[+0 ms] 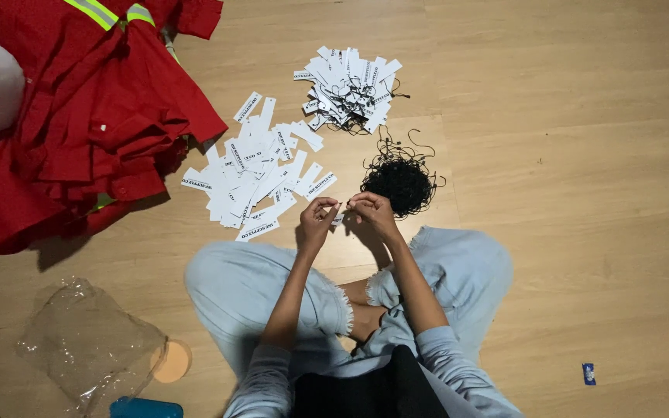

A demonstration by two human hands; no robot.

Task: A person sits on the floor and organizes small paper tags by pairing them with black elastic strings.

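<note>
Both hands, left (315,219) and right (372,213), pinch one tag (339,217) between fingertips, just before the strings (399,181). The strung pile (350,89) beyond the strings looks smaller than the loose tags (253,170) left of them: seemingly under halfway.

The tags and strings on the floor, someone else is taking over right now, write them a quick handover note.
Left hand and right hand meet above the floor, together pinching one small white tag; whether a string is in it is too small to tell.
Loose black strings lie in a tangle just beyond the right hand.
Done: the far pile of tags already shows black strings among them.
Left: the spread of plain tags near the left hand shows no strings.
Red garments are heaped at the far left, a clear plastic bag near the left knee.
</note>
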